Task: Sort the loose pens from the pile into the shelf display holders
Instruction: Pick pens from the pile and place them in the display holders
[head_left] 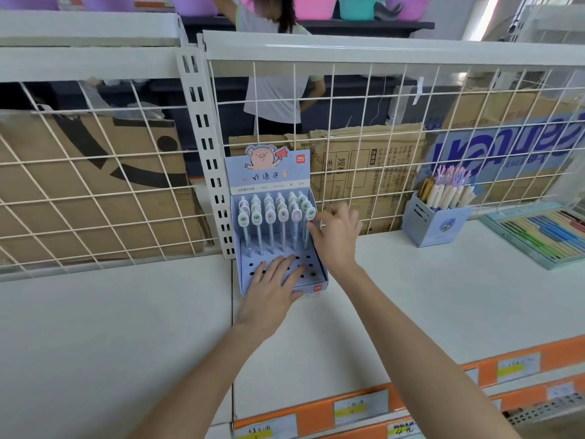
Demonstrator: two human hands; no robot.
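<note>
A pale blue cardboard display holder (247, 274) with a pig header card stands on the white shelf against the wire grid. Several pens with round white tops (270, 217) stand in its rear rows of holes; the front rows of holes are bare. My left hand (272, 291) lies flat with straight fingers on the holder's perforated front panel. My right hand (337, 236) is at the holder's right side, its fingertips pinching the rightmost front pen (311, 214) just below its round top. No loose pile of pens is in view.
A blue box (435, 224) of pastel pens stands to the right, and a tray of coloured pens (544, 232) lies at the far right. A white wire grid (380, 137) backs the shelf, with cardboard boxes and a person behind it. Orange price strips (474, 373) line the front edge.
</note>
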